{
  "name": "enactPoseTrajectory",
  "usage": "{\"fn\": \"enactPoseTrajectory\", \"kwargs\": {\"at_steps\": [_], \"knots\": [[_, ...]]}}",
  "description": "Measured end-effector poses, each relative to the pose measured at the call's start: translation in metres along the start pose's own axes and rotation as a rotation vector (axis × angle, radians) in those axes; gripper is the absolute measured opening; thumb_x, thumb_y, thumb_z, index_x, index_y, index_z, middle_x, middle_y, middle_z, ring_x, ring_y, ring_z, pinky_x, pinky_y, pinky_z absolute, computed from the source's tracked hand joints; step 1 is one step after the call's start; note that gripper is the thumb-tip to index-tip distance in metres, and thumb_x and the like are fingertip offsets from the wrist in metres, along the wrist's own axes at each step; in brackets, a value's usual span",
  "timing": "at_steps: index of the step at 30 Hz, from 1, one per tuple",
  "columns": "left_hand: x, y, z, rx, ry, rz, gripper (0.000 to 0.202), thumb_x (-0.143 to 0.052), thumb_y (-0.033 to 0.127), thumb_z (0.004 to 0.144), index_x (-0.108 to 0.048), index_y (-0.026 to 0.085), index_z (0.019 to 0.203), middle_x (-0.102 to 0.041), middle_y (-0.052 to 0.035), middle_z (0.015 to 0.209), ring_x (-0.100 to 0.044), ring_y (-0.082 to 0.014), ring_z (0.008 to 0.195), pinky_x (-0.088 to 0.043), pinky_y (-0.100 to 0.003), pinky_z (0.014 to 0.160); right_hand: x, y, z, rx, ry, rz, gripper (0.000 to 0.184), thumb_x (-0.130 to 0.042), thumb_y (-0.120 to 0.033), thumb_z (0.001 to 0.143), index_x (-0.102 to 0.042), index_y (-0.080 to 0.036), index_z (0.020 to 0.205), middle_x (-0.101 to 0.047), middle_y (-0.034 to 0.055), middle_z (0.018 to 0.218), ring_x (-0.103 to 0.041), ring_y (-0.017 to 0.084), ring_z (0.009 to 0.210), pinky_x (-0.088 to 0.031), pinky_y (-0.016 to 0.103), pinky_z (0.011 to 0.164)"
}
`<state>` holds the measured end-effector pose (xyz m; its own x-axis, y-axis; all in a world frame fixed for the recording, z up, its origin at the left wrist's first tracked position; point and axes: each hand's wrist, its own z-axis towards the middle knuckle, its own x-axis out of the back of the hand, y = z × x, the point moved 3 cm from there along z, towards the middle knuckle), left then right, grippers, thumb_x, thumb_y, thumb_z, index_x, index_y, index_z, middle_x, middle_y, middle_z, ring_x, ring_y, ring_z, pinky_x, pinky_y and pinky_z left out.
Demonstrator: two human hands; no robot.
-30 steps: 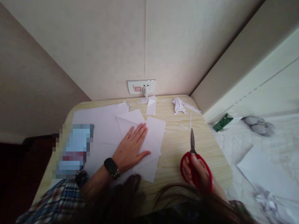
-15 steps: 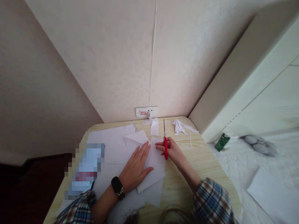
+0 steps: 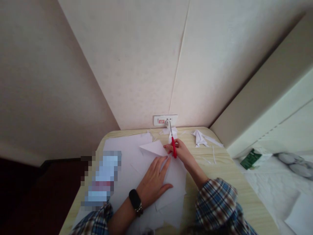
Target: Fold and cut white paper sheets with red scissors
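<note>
Flat on the white paper sheets (image 3: 177, 176) rests my left hand (image 3: 153, 181), fingers stretched out and thumb apart. Just beyond its fingertips lies a piece of paper with a folded triangular flap (image 3: 153, 147). My right hand (image 3: 182, 151) holds red-handled scissors (image 3: 174, 150), their blades pointing away toward the wall. Its fingertips are at the right edge of the folded paper; whether they pinch it I cannot tell. A small paper scrap (image 3: 172, 134) lies behind the scissors.
A folded paper figure (image 3: 200, 138) and thin paper strips (image 3: 214, 155) lie at the table's back right. A phone-like object (image 3: 104, 176), blurred out, is at the left. Behind the table is a wall socket (image 3: 161, 120) with a plug. A green-and-white box (image 3: 251, 159) stands off to the right.
The view has shifted, moving the scene rightward. Relative to the papers, my right hand with the scissors has moved left to the folded paper, and my left hand has drawn back slightly from it.
</note>
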<state>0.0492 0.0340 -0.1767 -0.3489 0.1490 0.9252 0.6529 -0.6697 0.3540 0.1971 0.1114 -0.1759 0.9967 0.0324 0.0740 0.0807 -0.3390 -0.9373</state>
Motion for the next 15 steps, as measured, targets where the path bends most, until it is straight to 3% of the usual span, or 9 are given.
{"fn": "enactPoseTrajectory", "kwargs": {"at_steps": [6,11,13,15], "knots": [[0.000,-0.001,0.000,0.045,-0.027,-0.069,0.085,-0.068,0.037,0.083,-0.022,0.011,0.149,-0.046,-0.0249,0.143,-0.042,-0.0366,0.136,-0.038,-0.054,0.111,0.005,0.007,0.000,0.041,0.002,0.003,0.030,-0.059,-0.031,0.094,-0.059,-0.016,0.121,-0.063,0.0088,0.119,-0.065,0.022,0.098,-0.056,0.042,0.081],[-0.001,-0.003,0.001,0.044,-0.021,-0.099,0.084,-0.068,0.033,0.083,-0.021,0.013,0.149,-0.043,-0.0236,0.144,-0.039,-0.0357,0.137,-0.037,-0.055,0.112,0.005,0.011,-0.003,0.109,-0.053,0.011,0.022,-0.069,-0.030,0.088,-0.062,-0.014,0.100,-0.066,0.0006,0.087,-0.064,0.014,0.070,-0.055,0.030,0.066],[0.000,-0.003,0.001,0.046,-0.016,-0.109,0.083,-0.068,0.030,0.083,-0.021,0.013,0.149,-0.043,-0.0235,0.144,-0.039,-0.0354,0.137,-0.036,-0.055,0.112,0.004,0.012,-0.003,0.119,-0.083,-0.008,0.021,-0.068,-0.030,0.088,-0.063,-0.014,0.101,-0.067,0.0017,0.090,-0.065,0.015,0.074,-0.056,0.031,0.068],[0.001,-0.003,0.001,0.048,-0.012,-0.119,0.082,-0.068,0.028,0.083,-0.022,0.012,0.148,-0.043,-0.0237,0.143,-0.040,-0.0353,0.136,-0.037,-0.054,0.112,0.004,0.012,-0.002,0.111,-0.097,-0.041,0.024,-0.062,-0.030,0.093,-0.062,-0.015,0.112,-0.066,0.0059,0.106,-0.066,0.018,0.086,-0.057,0.036,0.075]]}}
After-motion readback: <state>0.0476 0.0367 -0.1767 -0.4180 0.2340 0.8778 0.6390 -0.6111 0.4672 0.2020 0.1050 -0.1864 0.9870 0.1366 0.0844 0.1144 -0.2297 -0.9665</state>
